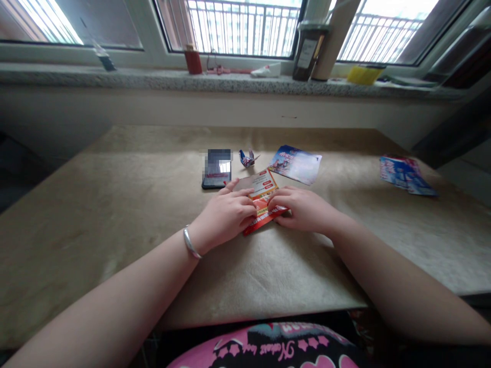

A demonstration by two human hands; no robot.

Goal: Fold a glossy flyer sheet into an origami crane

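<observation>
Red paper [263,205], its pale panel [260,182] edged yellow, lies beneath the spread left hand [230,212], pinched by the right hand [301,207].

Printed paper sheet [263,202], glossy, red and orange at near end, row of white characters along red strip. Far panel pale, with small red labels, dark text lines, yellow-orange border. Lies askew on bench [115,214], right side angled away, middle of near half. Sides partly covered; folds unclear.
</observation>
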